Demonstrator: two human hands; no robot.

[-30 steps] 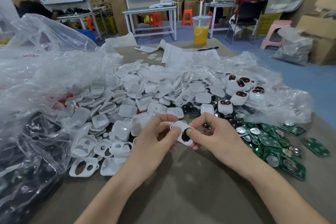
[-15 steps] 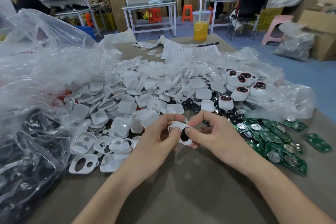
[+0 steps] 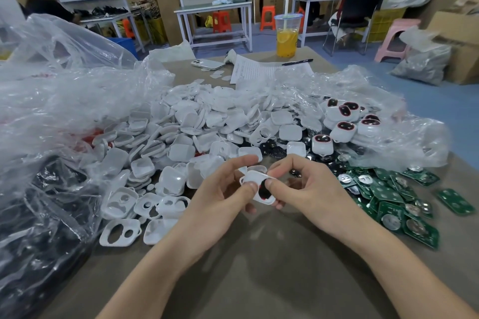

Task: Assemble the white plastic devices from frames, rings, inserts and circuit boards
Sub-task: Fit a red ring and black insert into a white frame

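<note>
Hands at centre, together above the brown table (image 3: 259, 274): left hand (image 3: 220, 198) and right hand (image 3: 311, 190) both pinch one white frame (image 3: 252, 178), thumbs on its face and fingers curled behind, holding it clear of the tabletop. A dark insert (image 3: 263, 189) shows in its opening between the thumbs. Green circuit boards (image 3: 388, 194) lie to the right, loose frames (image 3: 120, 232) to the left. Beyond spreads a heap of white shells (image 3: 186, 122); finished devices (image 3: 344, 127) rest on clear film (image 3: 404, 137). Farthest stands a cup of orange drink (image 3: 287, 37).
</note>
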